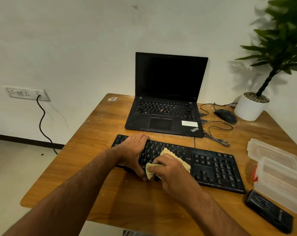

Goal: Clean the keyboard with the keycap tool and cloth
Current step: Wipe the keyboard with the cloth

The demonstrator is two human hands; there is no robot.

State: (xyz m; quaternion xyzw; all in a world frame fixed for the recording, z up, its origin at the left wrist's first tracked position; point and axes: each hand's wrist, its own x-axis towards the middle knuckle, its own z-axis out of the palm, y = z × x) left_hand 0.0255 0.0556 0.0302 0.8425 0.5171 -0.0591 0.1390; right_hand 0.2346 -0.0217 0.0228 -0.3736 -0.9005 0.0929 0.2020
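1. While the black keyboard [212, 166] lay across the middle of the wooden table [96, 133], its left end was clasped by the left hand [134, 150], fingers curled over the far edge and thumb hooked round the near edge.
2. A yellow cloth [169, 153] was bunched in the right hand [171, 169], whose fingers were curled round it, and was pressed on the keys just right of the left hand.
3. At 3 o'clock from the keyboard, a clear plastic box [278, 169] with a red latch was seen open at the table's right edge; its contents could not be made out.
4. At 4 o'clock, a black oblong case [270, 212] was laid just beside the keyboard's near right corner; what it held could not be told. No keycap tool could be identified with certainty.
5. At 12 o'clock, a black laptop [168, 92] was stood open with a dark screen, "ThinkPad" being readable on its palm rest beside a white sticker whose print was too small to read.
6. Letters beginning "ZEBRO" were partly seen on the keyboard's near edge.
7. At 1 o'clock, a black mouse [226, 116] was placed near a white pot [248, 109], which was filled with pebbles and a green plant [283, 41].
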